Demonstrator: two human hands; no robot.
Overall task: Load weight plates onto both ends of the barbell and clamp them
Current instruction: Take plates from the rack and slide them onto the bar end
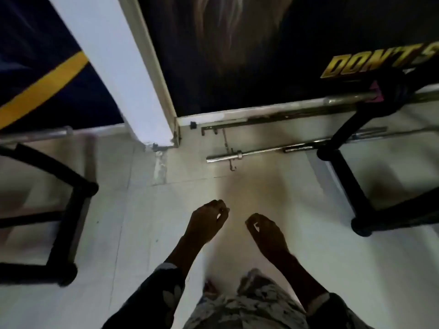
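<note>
Head view shows the left hand (pixel 208 219) and right hand (pixel 267 231), 2 loosely curled and holding nothing, hovering above pale floor tiles (pixel 142 233), probably poised to reach the bare chrome steel barbell (pixel 273 151) lying ahead near the wall.

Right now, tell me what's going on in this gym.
A person stands on the tiled floor with both hands empty: the left hand and right hand hang loosely curled in front of them. A bare barbell lies on the floor ahead by the wall, with no weight plates on the end in view. Black rack frames stand at either side.
</note>
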